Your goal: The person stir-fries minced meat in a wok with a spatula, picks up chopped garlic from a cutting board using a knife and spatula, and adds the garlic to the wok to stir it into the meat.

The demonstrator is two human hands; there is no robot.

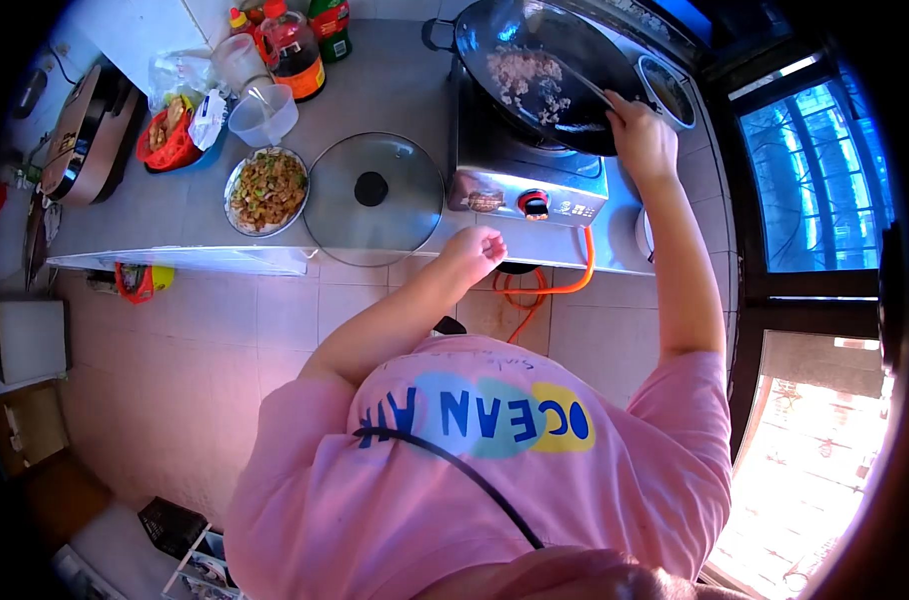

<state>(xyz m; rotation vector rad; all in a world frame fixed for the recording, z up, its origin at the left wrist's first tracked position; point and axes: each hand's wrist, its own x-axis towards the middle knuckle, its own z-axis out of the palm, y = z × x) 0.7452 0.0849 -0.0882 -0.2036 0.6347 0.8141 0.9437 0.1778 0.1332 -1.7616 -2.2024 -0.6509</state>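
Note:
My right hand (643,138) is closed round the thin handle of a spatula (583,80), which reaches into a black wok (600,55). Crumbled, pale minced meat (527,78) lies in the wok, and the spatula's far end is hard to make out against it. The wok sits on a silver gas stove (575,178) with a red-ringed knob. My left hand (478,255) hovers by the counter's front edge below the stove, its fingers curled in with nothing visible in them. Nearest to it are the stove's front and a glass lid (400,195) with a black knob.
A plate of chopped food (268,192) stands left of the lid. Behind it are a clear plastic tub (264,116), a red basket (170,137) and sauce bottles (295,60). A bowl (667,92) stands right of the wok. An orange gas hose (588,265) hangs below the stove.

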